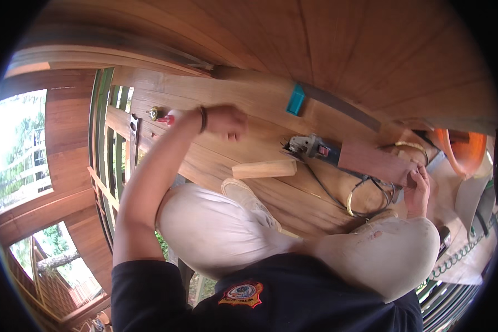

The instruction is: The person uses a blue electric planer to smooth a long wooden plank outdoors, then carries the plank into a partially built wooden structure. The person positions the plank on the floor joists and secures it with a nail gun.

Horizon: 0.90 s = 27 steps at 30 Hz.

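My right hand [418, 188] pinches the right end of a reddish-brown rectangular sheet that looks like sandpaper [373, 161]. The sheet covers part of an angle grinder [312, 147], which lies on the plank floor with its black cord looped beside it. On the other side, my left hand [227, 123] is raised over the planks with its fingers curled under. Motion blur hides whether anything is in it. A short light wood block [264, 169] lies below and right of that hand, in front of my knees. Farther away sits a small turquoise plastic tray-like piece [296, 100].
A brown-grey strip [340, 108] runs along the wooden wall's base. Toward the left lie a metal tool [134, 133] and a small red-and-yellow item [161, 115], near a slatted opening. At the right are a curved orange object [463, 152] and a green coiled cord [456, 257].
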Tool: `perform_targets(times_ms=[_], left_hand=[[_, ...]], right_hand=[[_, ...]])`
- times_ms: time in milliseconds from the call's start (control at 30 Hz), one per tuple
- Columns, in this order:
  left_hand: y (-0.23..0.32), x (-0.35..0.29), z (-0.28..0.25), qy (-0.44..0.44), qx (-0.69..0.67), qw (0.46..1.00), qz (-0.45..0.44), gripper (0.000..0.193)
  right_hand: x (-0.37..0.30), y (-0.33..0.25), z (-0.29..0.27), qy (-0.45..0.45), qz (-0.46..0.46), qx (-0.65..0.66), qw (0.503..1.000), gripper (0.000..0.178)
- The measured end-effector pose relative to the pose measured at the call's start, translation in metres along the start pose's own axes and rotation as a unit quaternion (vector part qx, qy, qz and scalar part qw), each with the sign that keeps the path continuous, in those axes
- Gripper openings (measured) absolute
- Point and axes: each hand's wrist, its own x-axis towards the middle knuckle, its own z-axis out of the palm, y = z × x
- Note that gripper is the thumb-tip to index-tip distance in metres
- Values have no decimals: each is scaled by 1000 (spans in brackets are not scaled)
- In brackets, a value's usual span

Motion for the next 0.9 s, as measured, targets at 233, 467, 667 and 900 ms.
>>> perform_targets(times_ms=[233,467,667,900], left_hand=[[-164,50,148,95,225,967,66,103],[-131,48,198,273,166,936,147,64],[-177,54,167,398,142,898,127,58],[-209,39,127,419,222,878,63,54]], right_hand=[[30,-3,61,-10,69,-183,981,33],[18,-8,47,15,27,-26,999,28],[-33,-15,-15,222,-93,106,965,24],[-113,-89,-71,311,-308,149,887,25]])
